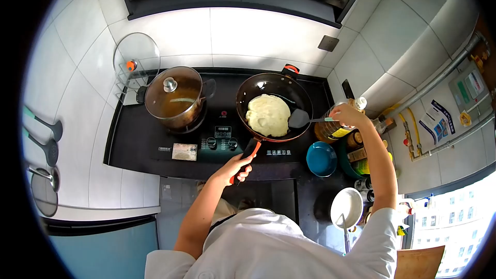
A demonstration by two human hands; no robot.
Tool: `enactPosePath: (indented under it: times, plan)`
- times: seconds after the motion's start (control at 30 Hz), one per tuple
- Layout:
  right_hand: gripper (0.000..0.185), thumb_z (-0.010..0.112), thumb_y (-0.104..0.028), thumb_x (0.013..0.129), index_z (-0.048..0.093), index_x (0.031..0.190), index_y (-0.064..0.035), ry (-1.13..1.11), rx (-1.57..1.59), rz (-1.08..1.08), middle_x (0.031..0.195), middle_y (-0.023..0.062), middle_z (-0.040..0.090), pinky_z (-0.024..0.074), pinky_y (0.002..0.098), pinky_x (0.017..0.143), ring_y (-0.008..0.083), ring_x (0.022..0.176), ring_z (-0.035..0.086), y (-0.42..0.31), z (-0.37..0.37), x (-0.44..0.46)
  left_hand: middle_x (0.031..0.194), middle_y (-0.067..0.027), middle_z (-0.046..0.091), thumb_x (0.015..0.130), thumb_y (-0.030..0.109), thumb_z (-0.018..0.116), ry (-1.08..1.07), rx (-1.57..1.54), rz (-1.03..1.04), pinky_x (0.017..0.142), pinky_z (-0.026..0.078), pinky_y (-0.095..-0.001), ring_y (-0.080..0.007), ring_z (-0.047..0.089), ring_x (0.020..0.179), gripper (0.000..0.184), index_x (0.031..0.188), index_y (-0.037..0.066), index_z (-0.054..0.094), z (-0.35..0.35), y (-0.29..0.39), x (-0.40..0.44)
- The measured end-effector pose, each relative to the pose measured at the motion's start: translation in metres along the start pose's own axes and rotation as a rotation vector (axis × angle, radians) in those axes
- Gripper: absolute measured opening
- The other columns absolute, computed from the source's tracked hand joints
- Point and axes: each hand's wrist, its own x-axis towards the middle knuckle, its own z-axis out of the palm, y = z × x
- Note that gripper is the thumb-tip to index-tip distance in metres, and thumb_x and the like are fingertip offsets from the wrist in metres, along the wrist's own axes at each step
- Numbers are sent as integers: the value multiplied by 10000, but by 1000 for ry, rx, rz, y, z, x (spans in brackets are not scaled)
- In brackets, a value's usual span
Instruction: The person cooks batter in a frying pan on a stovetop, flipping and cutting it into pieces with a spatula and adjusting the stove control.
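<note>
Right hand clamped on the spatula, out at the right. The pale pancake lies in the frying pan, directly left of that hand; roundish, no clear long axis. Spatula runs crosswise, blade leftward, at the pancake's right edge; cannot tell whether it is touching or tucked under. Left hand wrapped round the pan's handle, which slants toward the body and slightly left. By eye the left hand sits nearer the pancake, but the right hand's blade is nearest. Farther out: blue bowl right, lidded pot left.
</note>
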Motion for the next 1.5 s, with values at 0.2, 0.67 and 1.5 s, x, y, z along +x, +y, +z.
enactPosePath:
  times: [0.2,0.67,1.5]
  plan:
    - [242,541,-162,891,663,1091,-106,-125,316,58,562,-23,439,253,218,369,62,427,336,18,12,0,704,27,474,967,351,551,11,20,17,438,290,-199,-49,385,489,288,1180,166,490,-2,10,0]
    - [221,607,-180,897,627,1072,-46,110,726,35,598,13,489,248,244,352,82,404,353,22,124,13,695,18,458,974,337,535,35,5,8,418,289,-198,-49,368,482,358,1279,161,473,6,5,-2]
    - [341,576,-317,919,656,847,6,246,529,57,556,45,522,343,328,397,151,412,450,-23,174,29,706,16,456,964,364,551,24,11,10,431,287,-198,-51,369,490,399,1299,165,468,3,0,-2]
